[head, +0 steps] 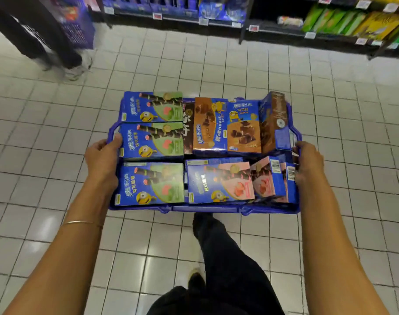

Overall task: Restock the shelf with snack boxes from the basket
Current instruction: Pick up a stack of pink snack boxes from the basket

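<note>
A blue plastic basket point(205, 209) is held in the air over the tiled floor, packed with snack boxes. Three blue-and-green boxes point(152, 142) lie flat along its left side. Brown and orange boxes point(243, 127) stand at the back right, and pink boxes point(220, 180) lie at the front right. My left hand point(102, 159) grips the basket's left rim, thumb over the edge. Gripping the right rim is my right hand point(308, 161). The shelf point(284, 30) runs along the top of the view, a few tiles beyond the basket.
Blue packages fill the shelf's left bays and green and yellow boxes point(353, 21) its right bay, with a dark gap between them. Another person's legs point(46, 42) and a purple basket point(78, 26) stand at the upper left. My own leg and shoe point(216, 258) are below the basket.
</note>
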`<state>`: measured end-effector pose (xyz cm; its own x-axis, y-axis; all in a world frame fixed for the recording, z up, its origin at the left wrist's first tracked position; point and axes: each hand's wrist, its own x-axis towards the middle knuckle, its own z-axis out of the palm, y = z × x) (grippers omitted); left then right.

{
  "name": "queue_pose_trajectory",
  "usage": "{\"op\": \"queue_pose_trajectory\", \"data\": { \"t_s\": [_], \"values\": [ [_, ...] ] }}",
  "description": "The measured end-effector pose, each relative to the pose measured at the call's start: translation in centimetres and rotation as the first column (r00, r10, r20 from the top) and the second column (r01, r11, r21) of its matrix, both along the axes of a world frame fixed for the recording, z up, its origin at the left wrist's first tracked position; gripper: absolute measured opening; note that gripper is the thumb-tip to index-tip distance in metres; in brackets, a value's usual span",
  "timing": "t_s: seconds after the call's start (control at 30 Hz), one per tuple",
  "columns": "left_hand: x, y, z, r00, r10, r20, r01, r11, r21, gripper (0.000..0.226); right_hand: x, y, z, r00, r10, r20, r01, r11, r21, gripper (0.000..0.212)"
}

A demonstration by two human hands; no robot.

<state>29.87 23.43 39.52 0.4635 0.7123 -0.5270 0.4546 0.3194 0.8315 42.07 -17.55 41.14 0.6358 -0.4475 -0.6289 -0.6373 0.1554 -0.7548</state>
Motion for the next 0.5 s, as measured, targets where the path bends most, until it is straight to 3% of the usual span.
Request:
{"op": "queue_pose_trajectory", "data": {
  "t_s": [0.3, 0.5],
  "values": [
    [19.2, 8.9, 0.8, 0.999, 0.036, -0.021, -0.036, 0.999, 0.012, 0.036, 19.9, 9.7, -1.5, 0.997, 0.05, -0.065, -0.052, 0.998, -0.022, 0.027],
    [32.4, 15.6, 2.2, 1.0, 0.025, -0.011, -0.025, 1.0, 0.016, 0.025, 33.5, 16.2, 0.6, 0.992, 0.09, -0.09, -0.1, 0.989, -0.112, 0.016]
  ]
}}
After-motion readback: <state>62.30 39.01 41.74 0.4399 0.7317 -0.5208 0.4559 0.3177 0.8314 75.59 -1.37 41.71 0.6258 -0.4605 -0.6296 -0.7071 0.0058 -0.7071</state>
